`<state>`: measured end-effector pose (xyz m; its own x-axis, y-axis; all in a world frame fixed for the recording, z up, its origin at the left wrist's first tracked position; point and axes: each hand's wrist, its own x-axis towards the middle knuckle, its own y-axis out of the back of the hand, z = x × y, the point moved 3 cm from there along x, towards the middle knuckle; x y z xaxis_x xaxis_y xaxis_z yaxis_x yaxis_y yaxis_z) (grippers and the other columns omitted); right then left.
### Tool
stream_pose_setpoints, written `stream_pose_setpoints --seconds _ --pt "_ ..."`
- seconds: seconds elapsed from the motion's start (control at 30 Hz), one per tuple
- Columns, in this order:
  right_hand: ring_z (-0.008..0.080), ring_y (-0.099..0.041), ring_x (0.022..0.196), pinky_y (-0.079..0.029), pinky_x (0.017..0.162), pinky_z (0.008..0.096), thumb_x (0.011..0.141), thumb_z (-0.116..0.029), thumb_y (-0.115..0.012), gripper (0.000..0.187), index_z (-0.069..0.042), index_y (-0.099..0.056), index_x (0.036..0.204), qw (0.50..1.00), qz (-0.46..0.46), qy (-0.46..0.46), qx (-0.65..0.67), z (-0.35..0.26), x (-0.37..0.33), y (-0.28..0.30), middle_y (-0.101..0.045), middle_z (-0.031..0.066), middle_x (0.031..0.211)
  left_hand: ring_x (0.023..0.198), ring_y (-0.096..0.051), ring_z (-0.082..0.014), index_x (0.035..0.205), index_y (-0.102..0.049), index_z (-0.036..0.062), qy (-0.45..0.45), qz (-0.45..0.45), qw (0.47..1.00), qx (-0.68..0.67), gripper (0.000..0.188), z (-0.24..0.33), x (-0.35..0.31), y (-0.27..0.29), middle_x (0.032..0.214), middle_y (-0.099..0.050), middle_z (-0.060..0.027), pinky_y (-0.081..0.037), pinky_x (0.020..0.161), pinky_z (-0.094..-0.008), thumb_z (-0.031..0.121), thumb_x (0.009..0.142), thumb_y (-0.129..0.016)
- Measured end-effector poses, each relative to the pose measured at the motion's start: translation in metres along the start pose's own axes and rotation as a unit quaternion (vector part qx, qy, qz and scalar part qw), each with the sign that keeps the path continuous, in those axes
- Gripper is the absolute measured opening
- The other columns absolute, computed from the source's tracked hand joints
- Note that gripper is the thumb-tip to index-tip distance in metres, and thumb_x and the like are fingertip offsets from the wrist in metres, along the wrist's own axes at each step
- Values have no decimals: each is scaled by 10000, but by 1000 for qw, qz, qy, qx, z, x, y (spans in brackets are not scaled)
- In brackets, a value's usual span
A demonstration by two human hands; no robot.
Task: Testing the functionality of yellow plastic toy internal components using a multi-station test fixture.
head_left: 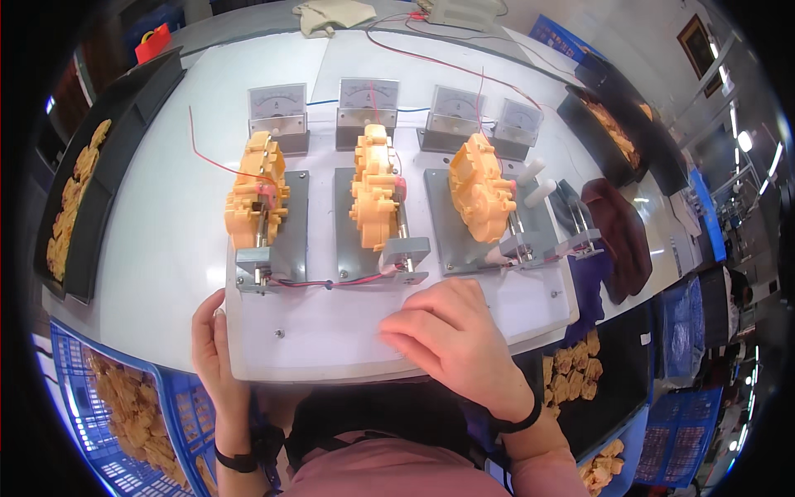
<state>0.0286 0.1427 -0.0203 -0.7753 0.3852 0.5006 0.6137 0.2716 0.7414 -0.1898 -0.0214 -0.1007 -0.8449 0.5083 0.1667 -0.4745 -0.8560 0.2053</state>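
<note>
Left hand [217, 348] is at the lower-left corner of the board [323, 335], fingers close together along its edge; can't tell how firm the hold is. Right hand [455, 340] is over the board's front, fingers curled with tips bunched; can't tell if anything's pinched.

Containers, near side: blue basket [170, 402] lower left, heaped with tan parts [128, 414]. Lower right, a black tray [621, 360] with tan parts grouped in its left portion, and a blue bin [636, 439] below it with more. Second basket [679, 435] far lower right; contents unclear.

Mid-frame: three yellow gearboxes [373, 195] in a row on grey fixtures, left, centre and right, wires at each. Two white pegs [538, 192] beside the right one. Dark red cloth [617, 240] right of the board.

Behind: four meters [368, 103] in a row; readings too small to make out.

Farther out on the counter [157, 273]: long black box [112, 195] at left and another box [617, 163] upper right, both with yellow-tan parts inside. Beige cloth [331, 15] at top.

Hidden/cut off: left basket and blue bin run out of view at the bottom; pale unit [464, 12] clipped by the top edge; forearms partly hide the near side; far right background blurred.
</note>
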Motion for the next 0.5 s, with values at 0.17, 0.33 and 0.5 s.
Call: stream_pose_setpoints --seconds 0.17,0.33,0.5 --pt "214 -555 822 -411 763 348 729 -107 -821 225 -129 -705 921 1000 23 -6 0 0 -1 -1 -585 8 889 725 -456 -31 1263 -583 4 15 2 1000 -14 276 2 1 -1 840 -534 32 -397 674 -193 86 1037 -449" --pt "224 -559 834 -440 735 340 721 -76 -830 239 -113 -712 925 999 40 -30 18 -2 -3 2 -590 31 903 726 -451 -38 1258 -597 15 2 0 1000 10 275 5 -1 1 828 -530 31 -394 680 -196 99 1037 -457" --pt "231 -558 836 -462 682 329 729 -61 -823 232 -88 -714 932 997 48 -48 28 -3 -4 5 -589 48 914 817 -502 -70 1264 -592 1 -15 -7 1000 26 286 6 0 3 907 -586 -12 -422 758 -218 121 1038 -465"
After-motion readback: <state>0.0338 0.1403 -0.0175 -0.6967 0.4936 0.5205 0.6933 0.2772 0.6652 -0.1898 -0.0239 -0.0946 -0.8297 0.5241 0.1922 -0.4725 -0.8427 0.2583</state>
